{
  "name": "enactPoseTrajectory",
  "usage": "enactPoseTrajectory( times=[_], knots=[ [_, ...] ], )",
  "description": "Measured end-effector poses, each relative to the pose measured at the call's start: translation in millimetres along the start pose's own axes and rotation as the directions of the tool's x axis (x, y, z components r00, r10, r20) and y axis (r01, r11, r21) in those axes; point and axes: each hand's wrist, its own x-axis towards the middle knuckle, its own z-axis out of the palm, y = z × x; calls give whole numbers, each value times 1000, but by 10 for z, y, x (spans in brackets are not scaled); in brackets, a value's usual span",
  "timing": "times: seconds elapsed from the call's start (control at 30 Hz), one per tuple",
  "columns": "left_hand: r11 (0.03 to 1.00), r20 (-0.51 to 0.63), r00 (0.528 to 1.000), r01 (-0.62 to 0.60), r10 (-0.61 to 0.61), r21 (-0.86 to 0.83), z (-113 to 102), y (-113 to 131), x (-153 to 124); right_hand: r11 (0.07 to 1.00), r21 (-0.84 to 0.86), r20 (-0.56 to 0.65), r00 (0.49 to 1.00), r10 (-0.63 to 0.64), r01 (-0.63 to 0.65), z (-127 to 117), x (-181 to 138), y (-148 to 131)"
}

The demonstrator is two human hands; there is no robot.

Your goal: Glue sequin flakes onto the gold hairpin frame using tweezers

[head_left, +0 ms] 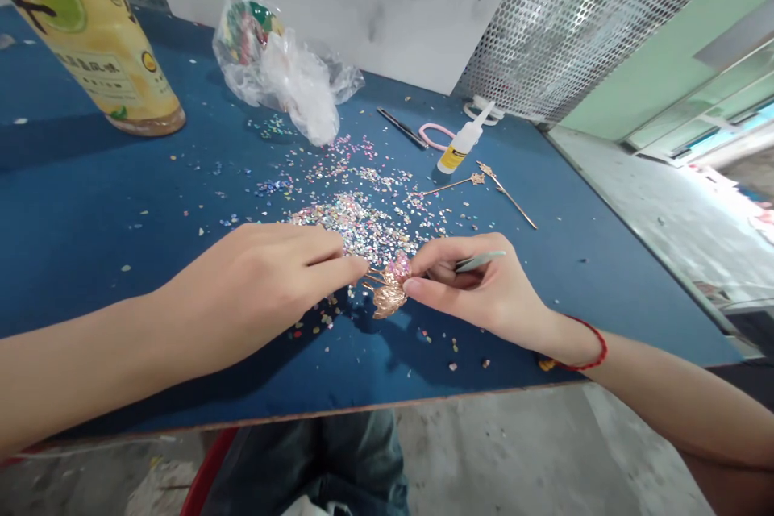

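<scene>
A gold hairpin [390,296] with crinkled, wing-like parts is held low over the table, one part covered in pink shiny flakes. My left hand [272,278] pinches its thin gold prongs between thumb and fingers. At the ornament's right edge, the thumb and index finger of my right hand [484,286] close on it. A slim pale grey-green tool [480,260] is tucked in that same hand; its tip is hidden, so its kind is unclear. Just beyond both hands lies a scattered heap of shiny iridescent flakes [356,222].
Behind the flakes are a plastic bag [302,89], a black pen [402,128], a pink ring band [436,135], a glue bottle [463,147] and two gold hair sticks [511,197]. A tall yellow drink bottle [97,40] stands back left. The blue table's edge [363,409] is nearest me.
</scene>
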Motion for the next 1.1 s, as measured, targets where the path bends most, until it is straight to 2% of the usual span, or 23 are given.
enactPoseTrajectory(
  times=[0.17, 0.3, 0.43, 0.63, 0.8, 0.97, 1.1],
  knots=[
    [1000, 60, 998, 26, -27, 16, -25, 11, 11, 1000, -13, -24, 1000, -6, 6, -2, 22, 9],
    [999, 79, 996, 36, -39, 39, -31, 12, 10, 990, -138, -85, 996, -8, -4, 2, 22, -18],
    [1000, 64, 998, 15, -17, 28, 15, -5, -10, 947, -310, -139, 981, -133, 84, 20, 1, -32],
    [1000, 73, 997, -2, 1, 14, 75, 2, -18, 858, -472, -109, 952, -286, 203, 17, -57, 35],
    [1000, 98, 995, -4, 4, 2, 73, -5, -25, 874, -458, -99, 968, -229, 160, 7, -62, 49],
    [1000, 80, 997, -12, 10, 16, 58, -15, -32, 934, -345, -117, 983, -139, 91, -10, -14, 9],
    [999, 125, 992, 3, -7, 36, 26, -5, -16, 962, -267, -127, 988, -89, 52, -49, 10, 24]
  ],
)
